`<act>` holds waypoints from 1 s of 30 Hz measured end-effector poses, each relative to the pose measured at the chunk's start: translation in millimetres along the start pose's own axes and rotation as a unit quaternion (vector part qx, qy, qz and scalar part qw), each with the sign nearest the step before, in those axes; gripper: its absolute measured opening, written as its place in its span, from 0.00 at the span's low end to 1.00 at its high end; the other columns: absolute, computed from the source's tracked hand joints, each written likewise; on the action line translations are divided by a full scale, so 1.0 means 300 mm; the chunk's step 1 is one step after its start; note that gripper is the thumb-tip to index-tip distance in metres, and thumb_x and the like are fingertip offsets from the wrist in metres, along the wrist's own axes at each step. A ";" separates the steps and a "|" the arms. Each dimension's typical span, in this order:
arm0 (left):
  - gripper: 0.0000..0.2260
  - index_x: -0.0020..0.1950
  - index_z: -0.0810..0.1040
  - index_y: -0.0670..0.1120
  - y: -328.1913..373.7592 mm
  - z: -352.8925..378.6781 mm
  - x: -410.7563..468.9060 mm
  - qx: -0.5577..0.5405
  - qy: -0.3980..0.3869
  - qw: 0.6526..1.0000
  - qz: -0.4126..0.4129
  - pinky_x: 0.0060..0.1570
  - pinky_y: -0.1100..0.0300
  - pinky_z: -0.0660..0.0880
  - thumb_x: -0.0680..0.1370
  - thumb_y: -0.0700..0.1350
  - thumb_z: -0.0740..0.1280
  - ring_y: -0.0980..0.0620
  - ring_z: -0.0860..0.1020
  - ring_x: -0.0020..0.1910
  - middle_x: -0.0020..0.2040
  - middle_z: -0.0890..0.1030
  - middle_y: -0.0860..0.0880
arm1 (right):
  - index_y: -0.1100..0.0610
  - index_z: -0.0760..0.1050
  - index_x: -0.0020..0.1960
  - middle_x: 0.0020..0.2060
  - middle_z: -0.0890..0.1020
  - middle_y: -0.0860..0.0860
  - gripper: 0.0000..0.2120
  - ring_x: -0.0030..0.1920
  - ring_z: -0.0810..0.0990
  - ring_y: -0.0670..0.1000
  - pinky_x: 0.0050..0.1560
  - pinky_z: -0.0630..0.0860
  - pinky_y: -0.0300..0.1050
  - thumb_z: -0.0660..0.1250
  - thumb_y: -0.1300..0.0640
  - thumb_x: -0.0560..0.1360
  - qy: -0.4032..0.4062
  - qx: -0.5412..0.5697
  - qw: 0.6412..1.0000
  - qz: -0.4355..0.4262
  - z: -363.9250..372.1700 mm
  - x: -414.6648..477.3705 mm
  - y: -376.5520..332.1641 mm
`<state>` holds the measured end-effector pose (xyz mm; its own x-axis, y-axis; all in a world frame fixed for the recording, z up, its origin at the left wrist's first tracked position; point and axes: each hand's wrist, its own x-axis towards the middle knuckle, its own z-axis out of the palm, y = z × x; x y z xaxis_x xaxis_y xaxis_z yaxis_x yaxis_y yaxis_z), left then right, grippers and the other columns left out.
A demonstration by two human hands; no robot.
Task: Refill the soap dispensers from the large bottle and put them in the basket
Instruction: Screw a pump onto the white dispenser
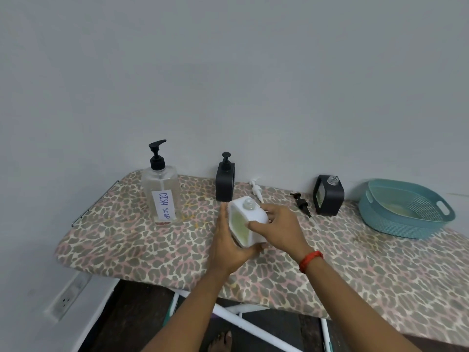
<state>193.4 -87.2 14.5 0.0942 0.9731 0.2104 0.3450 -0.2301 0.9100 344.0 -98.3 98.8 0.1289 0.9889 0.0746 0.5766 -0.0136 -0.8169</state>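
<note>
2 hands (229, 246) grip white dispenser (247, 223), neck tilted away.

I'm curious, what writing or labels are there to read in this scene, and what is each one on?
"DISH SOAP": handwritten in blue, running down a white label on the large clear pump bottle.
No other text shows: the white dispenser, the black dispenser with pump, the open black dispenser and the teal basket carry no readable marks.

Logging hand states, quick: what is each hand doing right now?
Left hand: cups the white soap dispenser from below.
Right hand: grips the same dispenser.
</note>
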 end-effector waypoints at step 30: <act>0.53 0.77 0.61 0.47 -0.005 0.002 -0.006 -0.013 0.019 0.999 -0.022 0.65 0.44 0.75 0.60 0.50 0.87 0.50 0.72 0.69 0.70 0.71 0.50 | 0.58 0.69 0.29 0.25 0.72 0.52 0.17 0.28 0.70 0.51 0.33 0.68 0.41 0.72 0.57 0.73 0.036 -0.080 0.992 0.089 0.034 0.458 0.092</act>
<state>193.3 -88.4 12.5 0.0443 0.9821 0.1829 0.3234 -0.1873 0.9275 369.4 38.8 80.7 0.2940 0.9557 -0.0168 0.6595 -0.2155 -0.7201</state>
